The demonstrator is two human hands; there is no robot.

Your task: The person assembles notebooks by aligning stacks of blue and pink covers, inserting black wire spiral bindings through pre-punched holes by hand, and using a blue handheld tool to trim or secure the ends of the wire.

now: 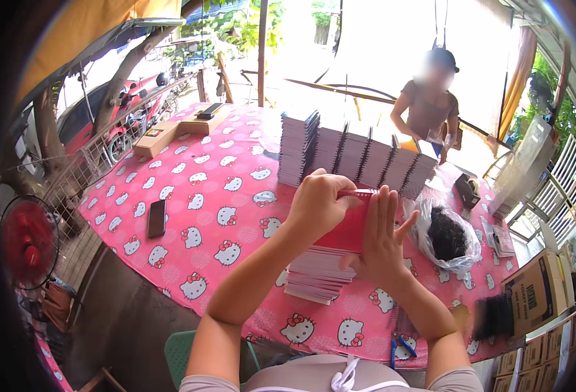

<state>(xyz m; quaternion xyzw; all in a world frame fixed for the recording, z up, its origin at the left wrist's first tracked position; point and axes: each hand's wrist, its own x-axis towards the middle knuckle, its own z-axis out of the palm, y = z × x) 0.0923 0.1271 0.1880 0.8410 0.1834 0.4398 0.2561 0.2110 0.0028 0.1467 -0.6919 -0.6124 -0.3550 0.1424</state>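
Note:
A red-covered notebook with a spiral wire along its far edge lies in front of me. My left hand is closed, its thumb and fingers pinching that edge at the wire. My right hand has its fingers stretched out along the notebook's right side, the fingertips near the end of the wire. Under and nearer than the red cover sits a pile of white-edged booklets. Just beyond my hands stand tall stacks of spiral notebooks in a row.
A clear plastic bag of black wires lies to the right, with black coils and a cardboard box nearer. Blue-handled pliers lie at the near edge. A phone rests left. Another person is across the table.

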